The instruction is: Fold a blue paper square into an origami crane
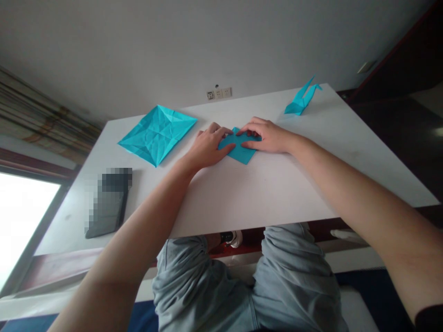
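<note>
A piece of folded blue origami paper (244,154) lies on the white table in front of me, its lower corner pointing toward me. My left hand (210,144) grips its left side, thumb on top and index finger bent over the upper edge. On the right side, my right hand (268,135) holds the paper with thumb and curled fingers pressed on it. Both hands cover parts of the folds. Left of them lies a larger creased blue sheet (157,133), spread out as a diamond. A finished blue paper crane (300,102) stands at the far right.
The white table (263,193) has its back edge by a grey wall with power sockets (218,93). A dark device, partly pixelated (109,203), lies at the left. A window (24,216) and striped curtain (38,115) are beyond the left edge. My knees are below the front edge.
</note>
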Demonstrator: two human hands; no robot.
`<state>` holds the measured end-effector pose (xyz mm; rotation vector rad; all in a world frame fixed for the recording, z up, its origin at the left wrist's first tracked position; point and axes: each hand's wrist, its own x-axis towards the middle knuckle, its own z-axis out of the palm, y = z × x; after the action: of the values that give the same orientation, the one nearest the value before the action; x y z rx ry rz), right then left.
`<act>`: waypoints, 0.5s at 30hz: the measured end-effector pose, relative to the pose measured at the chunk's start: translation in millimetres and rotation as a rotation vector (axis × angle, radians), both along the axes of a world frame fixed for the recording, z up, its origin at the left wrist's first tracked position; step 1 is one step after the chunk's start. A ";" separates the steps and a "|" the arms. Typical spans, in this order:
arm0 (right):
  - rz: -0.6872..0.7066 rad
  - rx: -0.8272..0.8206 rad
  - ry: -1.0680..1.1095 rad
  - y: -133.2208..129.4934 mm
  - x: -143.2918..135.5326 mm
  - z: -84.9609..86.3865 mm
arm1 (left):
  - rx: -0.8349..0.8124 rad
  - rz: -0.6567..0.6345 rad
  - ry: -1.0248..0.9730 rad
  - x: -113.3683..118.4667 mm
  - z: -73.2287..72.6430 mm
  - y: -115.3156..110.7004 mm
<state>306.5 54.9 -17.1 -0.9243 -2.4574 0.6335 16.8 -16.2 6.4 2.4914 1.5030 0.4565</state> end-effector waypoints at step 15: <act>0.005 -0.021 0.002 0.9 -0.1 0.4 | 0.004 0.000 0.000 -1.1 -1.4 0.8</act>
<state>306.5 55.8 -16.7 -0.9250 -2.4570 0.6626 15.7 -15.5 5.0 2.4948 1.5033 0.4601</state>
